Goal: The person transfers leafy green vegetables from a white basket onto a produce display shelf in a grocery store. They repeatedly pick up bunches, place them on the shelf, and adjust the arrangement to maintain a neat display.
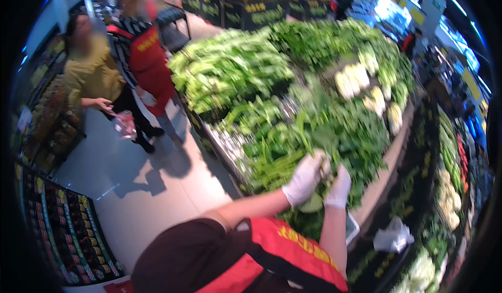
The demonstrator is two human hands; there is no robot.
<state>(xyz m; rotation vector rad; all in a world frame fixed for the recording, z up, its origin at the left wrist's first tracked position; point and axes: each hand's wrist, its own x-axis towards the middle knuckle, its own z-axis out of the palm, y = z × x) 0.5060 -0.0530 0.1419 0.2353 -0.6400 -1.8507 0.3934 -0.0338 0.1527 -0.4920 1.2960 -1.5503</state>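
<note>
Both my hands wear white gloves and are close together over a display heaped with leafy greens. My left hand is closed around a small bunch of green stems, its leaves rising blurred above the fist. Right beside it, my right hand grips the same greens near the stems, though its fingertips are partly hidden. A broad pale green leaf shows between my wrists. Long-stemmed greens lie to the left of my hands.
Beyond are piled lettuce-like greens and napa cabbages. A crumpled plastic bag lies on the black display at right. On the left aisle floor stand a person in yellow, holding a bagged item, and one in a red apron.
</note>
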